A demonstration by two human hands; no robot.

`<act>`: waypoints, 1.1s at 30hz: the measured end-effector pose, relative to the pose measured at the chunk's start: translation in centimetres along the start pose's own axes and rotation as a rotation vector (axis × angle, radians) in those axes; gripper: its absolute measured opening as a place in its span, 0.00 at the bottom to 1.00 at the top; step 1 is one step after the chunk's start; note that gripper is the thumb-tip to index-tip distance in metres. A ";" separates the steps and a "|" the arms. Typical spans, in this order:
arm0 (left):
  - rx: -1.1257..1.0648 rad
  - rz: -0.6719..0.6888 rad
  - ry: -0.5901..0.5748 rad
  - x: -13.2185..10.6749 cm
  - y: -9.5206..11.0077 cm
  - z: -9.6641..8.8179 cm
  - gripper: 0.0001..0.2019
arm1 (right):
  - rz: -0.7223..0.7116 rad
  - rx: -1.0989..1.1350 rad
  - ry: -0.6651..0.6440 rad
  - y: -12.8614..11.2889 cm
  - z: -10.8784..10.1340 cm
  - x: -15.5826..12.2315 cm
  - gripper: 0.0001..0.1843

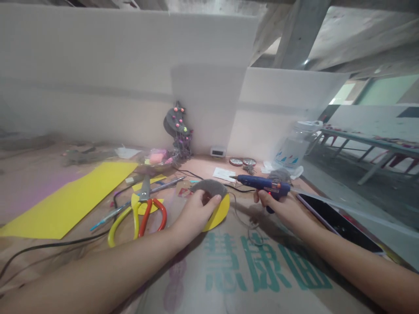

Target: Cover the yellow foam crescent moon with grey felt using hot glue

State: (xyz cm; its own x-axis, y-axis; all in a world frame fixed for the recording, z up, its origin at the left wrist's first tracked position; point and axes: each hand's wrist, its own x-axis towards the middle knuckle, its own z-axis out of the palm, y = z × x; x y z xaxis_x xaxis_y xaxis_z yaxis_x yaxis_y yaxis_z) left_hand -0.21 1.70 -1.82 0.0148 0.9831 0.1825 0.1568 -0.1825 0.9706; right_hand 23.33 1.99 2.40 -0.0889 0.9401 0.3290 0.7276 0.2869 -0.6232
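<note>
My left hand (194, 213) pinches a dark grey curved piece (212, 186), felt-like in look, between thumb and fingers. A rounded yellow piece (220, 214) lies against its lower right side; whether the two are joined, I cannot tell. In my right hand (275, 201) is a blue hot glue gun (258, 181), its nozzle pointing left, just above and right of the grey piece without visible contact. A red light glows near the handle. Thin cord (255, 235) curls on the table below the gun.
Scissors with yellow and red handles (144, 209), a yellow sheet (75, 196) and pens lie at left. A decorated grey crescent (176, 122) stands at the back, near a small digital display (218, 151). A phone (337, 222) and a plastic jug (293, 146) are at right.
</note>
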 end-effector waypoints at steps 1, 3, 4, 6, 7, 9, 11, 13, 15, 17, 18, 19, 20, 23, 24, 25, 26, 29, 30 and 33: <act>-0.013 -0.006 -0.002 0.0 0.0 0.0 0.17 | -0.040 0.017 -0.006 -0.1 -0.2 0.6 0.24; -0.034 -0.010 -0.006 0.1 -0.1 0.1 0.17 | -0.095 0.002 -0.008 -0.4 -0.6 2.0 0.25; -0.039 -0.011 -0.012 0.1 -0.1 0.1 0.17 | -0.121 -0.028 -0.001 -0.7 -0.6 2.8 0.25; -0.045 -0.012 -0.021 0.1 -0.2 0.1 0.17 | -0.137 -0.095 -0.004 -1.0 -0.4 4.8 0.24; -0.047 -0.014 -0.022 0.1 -0.2 0.1 0.18 | -0.126 -0.117 -0.010 -1.0 -0.1 6.0 0.23; -0.041 -0.025 -0.003 0.1 -0.2 0.2 0.17 | -0.108 -0.134 -0.017 -0.5 0.8 8.4 0.20; -0.026 -0.038 0.022 0.1 -0.2 0.2 0.16 | -0.052 -0.164 -0.017 0.4 2.0 10.7 0.18; -0.012 -0.042 0.014 0.1 -0.2 0.2 0.16 | -0.002 -0.199 -0.021 1.7 3.3 12.5 0.17; -0.010 -0.031 -0.013 0.2 -0.3 0.1 0.16 | 0.051 -0.243 -0.041 2.8 4.5 13.5 0.16; -0.019 -0.022 -0.034 0.2 -0.3 0.0 0.16 | 0.079 -0.286 -0.058 3.5 5.1 13.9 0.18; -0.022 -0.022 -0.036 0.2 -0.3 0.0 0.16 | 0.082 -0.305 -0.065 3.7 5.2 13.9 0.18; -0.024 -0.023 -0.037 0.2 -0.3 0.0 0.16 | 0.077 -0.320 -0.073 3.8 5.1 13.9 0.19; -0.028 -0.025 -0.039 0.2 -0.2 0.0 0.16 | 0.066 -0.333 -0.080 3.8 4.9 13.8 0.19; -0.052 -0.034 -0.021 0.3 0.0 0.1 0.15 | -0.002 -0.360 -0.094 3.5 3.4 12.8 0.19; -0.060 -0.037 -0.014 0.3 -0.1 0.1 0.15 | -0.035 -0.368 -0.091 3.3 2.8 12.2 0.19; -0.068 -0.041 -0.010 0.3 -0.1 0.2 0.15 | -0.071 -0.374 -0.087 3.1 2.3 11.4 0.19; -0.075 -0.044 -0.009 0.4 -0.2 0.2 0.15 | -0.108 -0.379 -0.084 2.8 1.8 10.5 0.19; -0.081 -0.042 -0.029 0.4 -0.4 0.3 0.16 | -0.213 -0.373 -0.100 1.6 1.1 7.1 0.16; -0.069 -0.039 -0.032 0.4 -0.4 0.2 0.17 | -0.250 -0.343 -0.119 1.0 1.2 5.8 0.16; -0.005 -0.026 -0.021 0.1 0.0 0.1 0.16 | -0.146 0.135 -0.242 -1.1 2.1 2.4 0.22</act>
State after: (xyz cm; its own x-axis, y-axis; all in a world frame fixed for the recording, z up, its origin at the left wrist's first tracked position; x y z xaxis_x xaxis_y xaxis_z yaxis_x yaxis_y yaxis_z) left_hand -0.11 1.85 -1.84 0.0318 0.9876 0.1539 0.1527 -0.1570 0.9757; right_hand 20.91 4.36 2.36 -0.3570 0.8989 0.2540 0.5998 0.4291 -0.6754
